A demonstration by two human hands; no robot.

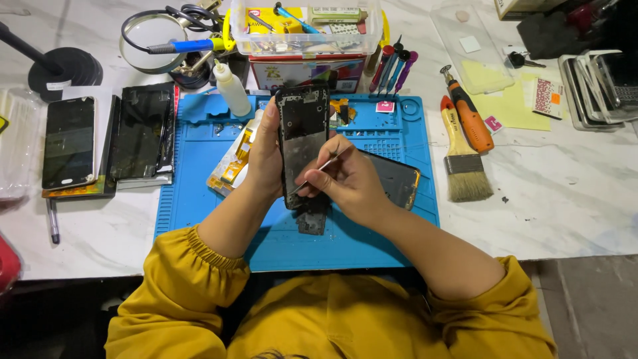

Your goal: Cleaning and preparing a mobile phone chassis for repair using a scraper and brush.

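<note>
My left hand (264, 153) holds an opened black phone frame (302, 126) upright over the blue work mat (199, 199), thumb on its left edge. My right hand (345, 179) pinches thin metal tweezers (323, 167), their tip resting on the lower part of the frame's inner metal plate. A dark phone part (312, 223) lies on the mat just below the frame. Behind my right hand a dark back cover (397, 179) with a gold edge lies flat on the mat.
Left of the mat lie a black phone (69, 141) and a stack of dark screens (141, 135). A paintbrush (463, 159) and an orange screwdriver (469, 116) lie on the right. At the back are a white squeeze bottle (231, 88), a clear parts box (306, 30), a magnifier ring (149, 40) and several pens (392, 66).
</note>
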